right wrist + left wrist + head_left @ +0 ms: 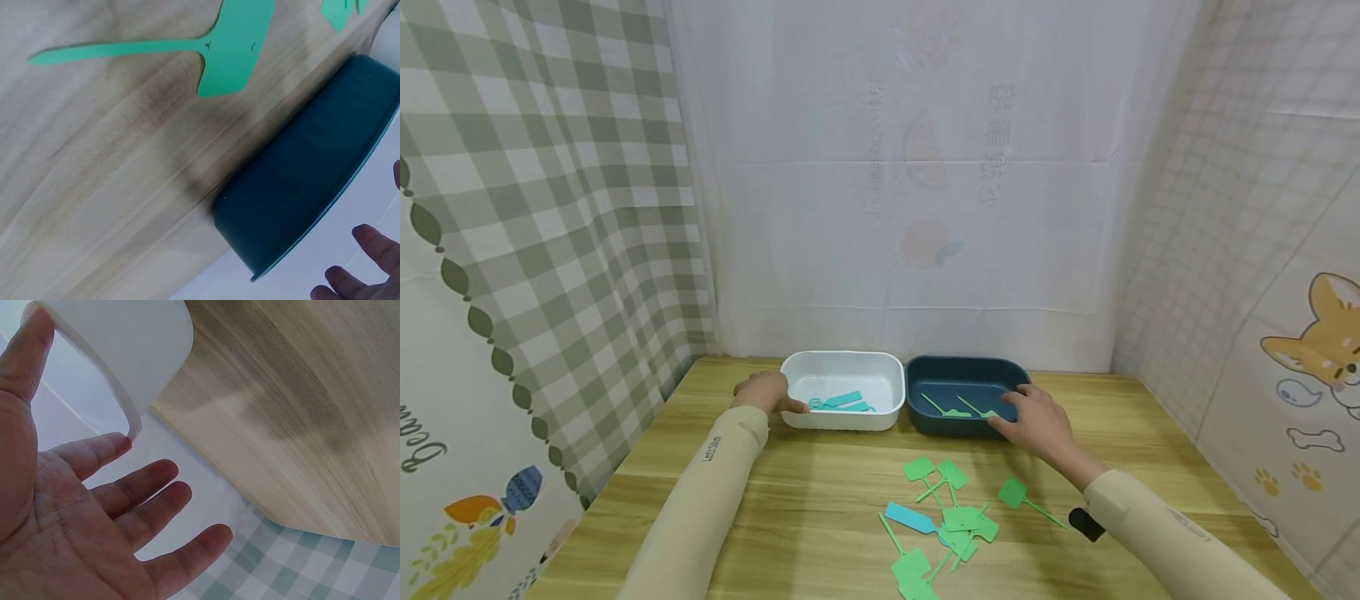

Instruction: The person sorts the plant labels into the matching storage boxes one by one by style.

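At the left end of a white plastic bin (842, 422), my left hand (763, 392) touches the rim with thumb and index finger. Its other fingers (140, 490) are spread beside the bin in the left wrist view. Blue tags (847, 399) lie inside that bin. My right hand (1037, 421) is at the right front corner of a dark blue bin (951, 426), its fingers extended over the rim. Two green flag-shaped tags (955, 413) are inside the dark bin. In the right wrist view, fingertips (369, 244) show beyond the bin's rim.
In front of the bins lies a loose pile of several green tags (962, 518), with a blue tag (910, 517) among them. One green tag (1012, 492) lies apart at the right. A small black object (1086, 524) is by my right wrist. Curtains (887, 167) enclose the wooden table (820, 492).
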The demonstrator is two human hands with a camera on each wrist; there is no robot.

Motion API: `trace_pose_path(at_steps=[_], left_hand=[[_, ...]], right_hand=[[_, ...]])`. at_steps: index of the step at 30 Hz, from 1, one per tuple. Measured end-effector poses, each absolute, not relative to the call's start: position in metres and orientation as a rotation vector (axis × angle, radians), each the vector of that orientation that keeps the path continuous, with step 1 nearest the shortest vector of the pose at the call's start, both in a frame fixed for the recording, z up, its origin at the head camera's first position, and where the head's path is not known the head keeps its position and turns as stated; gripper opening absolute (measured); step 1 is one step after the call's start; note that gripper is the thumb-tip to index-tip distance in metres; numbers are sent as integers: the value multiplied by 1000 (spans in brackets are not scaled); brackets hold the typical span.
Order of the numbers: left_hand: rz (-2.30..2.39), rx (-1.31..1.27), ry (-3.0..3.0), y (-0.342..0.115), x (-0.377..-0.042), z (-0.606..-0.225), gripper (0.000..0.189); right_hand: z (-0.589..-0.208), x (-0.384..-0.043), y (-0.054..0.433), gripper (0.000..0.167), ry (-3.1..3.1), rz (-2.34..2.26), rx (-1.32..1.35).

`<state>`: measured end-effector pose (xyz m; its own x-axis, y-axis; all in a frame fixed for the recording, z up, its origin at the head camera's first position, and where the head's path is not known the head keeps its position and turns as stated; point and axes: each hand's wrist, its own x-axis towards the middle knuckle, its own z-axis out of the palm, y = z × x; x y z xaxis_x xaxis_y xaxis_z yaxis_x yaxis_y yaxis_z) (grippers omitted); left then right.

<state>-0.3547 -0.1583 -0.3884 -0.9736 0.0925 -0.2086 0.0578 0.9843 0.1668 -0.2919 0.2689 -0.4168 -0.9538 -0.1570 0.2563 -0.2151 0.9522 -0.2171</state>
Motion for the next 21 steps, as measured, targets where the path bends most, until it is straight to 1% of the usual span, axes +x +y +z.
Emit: trace_pose_path(at_steps=[6,12,16,21], left_hand=[[242,114,2916,-158,-355,-389,53],[235,117,2922,-157,-354,-389,53],[227,111,2926,-157,-354,-389,54],[222,110,2924,-158,-354,-389,53]], right_hand=[[-418,-273,276,48,-2813,385,321],[-432,-254,287,44,-2842,328,358],[-442,-248,293,51,-2918,283,372],[-454,-241,297,67,-3017,202,378]])
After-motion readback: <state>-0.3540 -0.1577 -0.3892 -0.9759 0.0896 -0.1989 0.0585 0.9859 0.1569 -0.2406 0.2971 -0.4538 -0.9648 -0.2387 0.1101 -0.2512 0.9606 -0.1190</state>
